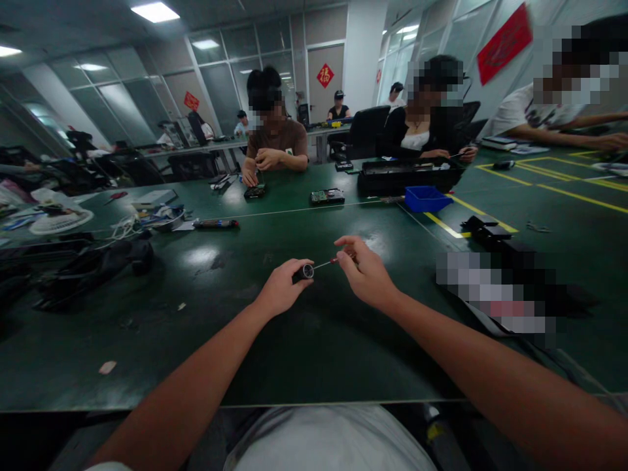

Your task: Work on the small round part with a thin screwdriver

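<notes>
My left hand is wrapped round a small black cylinder with a round, pale-rimmed end that faces right. What the cylinder belongs to I cannot tell. In my right hand is a screwdriver with a reddish handle, pinched between thumb and fingers. Its thin shaft points left and its tip meets or nearly meets the cylinder's end. Both hands are just above the green tabletop, near the middle of the view.
A blue bin and a long black housing stand at the back right. Circuit-board units lie ahead. Black parts and a cylindrical tool are on the left. A co-worker sits opposite, others to the right.
</notes>
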The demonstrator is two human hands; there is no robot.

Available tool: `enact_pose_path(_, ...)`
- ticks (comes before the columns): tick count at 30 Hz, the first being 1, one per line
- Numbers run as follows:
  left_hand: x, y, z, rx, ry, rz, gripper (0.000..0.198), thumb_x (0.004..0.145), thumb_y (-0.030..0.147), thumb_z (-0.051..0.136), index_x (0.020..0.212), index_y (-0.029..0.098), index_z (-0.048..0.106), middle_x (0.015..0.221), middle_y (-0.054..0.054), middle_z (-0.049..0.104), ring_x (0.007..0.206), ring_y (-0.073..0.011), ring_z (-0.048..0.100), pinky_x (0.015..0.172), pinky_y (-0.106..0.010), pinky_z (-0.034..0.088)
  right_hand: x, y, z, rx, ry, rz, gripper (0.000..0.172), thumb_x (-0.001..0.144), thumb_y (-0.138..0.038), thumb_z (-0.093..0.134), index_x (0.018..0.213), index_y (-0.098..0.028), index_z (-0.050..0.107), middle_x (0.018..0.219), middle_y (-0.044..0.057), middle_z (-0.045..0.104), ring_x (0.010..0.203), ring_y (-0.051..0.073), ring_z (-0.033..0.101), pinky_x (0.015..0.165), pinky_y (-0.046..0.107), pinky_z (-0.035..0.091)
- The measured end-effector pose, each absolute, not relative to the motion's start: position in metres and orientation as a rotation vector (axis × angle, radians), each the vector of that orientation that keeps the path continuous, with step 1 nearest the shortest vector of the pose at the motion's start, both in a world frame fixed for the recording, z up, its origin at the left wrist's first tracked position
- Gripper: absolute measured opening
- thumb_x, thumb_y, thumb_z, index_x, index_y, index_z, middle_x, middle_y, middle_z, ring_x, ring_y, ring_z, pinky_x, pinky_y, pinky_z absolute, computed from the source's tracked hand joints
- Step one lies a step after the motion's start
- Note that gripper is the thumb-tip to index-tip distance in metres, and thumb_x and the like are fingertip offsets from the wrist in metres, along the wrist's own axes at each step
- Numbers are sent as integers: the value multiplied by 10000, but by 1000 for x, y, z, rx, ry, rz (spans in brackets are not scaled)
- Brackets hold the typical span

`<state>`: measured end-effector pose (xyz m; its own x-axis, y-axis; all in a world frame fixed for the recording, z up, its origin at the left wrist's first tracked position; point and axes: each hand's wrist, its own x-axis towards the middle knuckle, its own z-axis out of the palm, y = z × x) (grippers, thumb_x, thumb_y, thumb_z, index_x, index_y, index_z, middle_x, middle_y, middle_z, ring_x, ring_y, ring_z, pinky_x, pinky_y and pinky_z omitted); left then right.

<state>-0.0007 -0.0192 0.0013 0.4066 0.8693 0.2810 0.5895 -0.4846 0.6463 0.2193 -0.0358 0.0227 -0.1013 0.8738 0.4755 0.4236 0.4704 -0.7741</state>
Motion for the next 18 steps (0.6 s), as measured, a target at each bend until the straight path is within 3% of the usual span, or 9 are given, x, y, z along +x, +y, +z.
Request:
enact_pose_path(5, 1, -20, 4, 2223, 1303, 883, 378, 887, 167, 662, 1260, 211, 624, 1207, -67, 654, 1126, -223, 602, 1029, -402, 463, 214, -25, 12, -1002, -1391, 877, 232, 896, -456, 606, 936, -229, 637, 853, 43, 692, 796, 203, 659, 758, 367, 526)
enact_pose_path(9, 5, -24, 9, 2330, 1210, 846, 390, 901, 170, 651, 1285, 224, 616, 1246, -67, 646, 1169, -229, 586, 1064, -417, 438, 219, -9, 4, -946, -1008, 1209, 315, 834, -545, 650, 811, -233, 612, 707, 4, 608, 640, 166, 592, 715, 374, 558)
enact_pose_path(18, 3, -22, 2, 2238, 1373, 708, 465, 930, 272, 626, 1388, 258, 548, 1286, -75, 625, 1179, -251, 579, 1087, -456, 427, 223, -4, -1, -1038, -1081, 971, 287, 873, -518, 618, 831, -235, 621, 742, 6, 637, 656, 155, 585, 642, 324, 512)
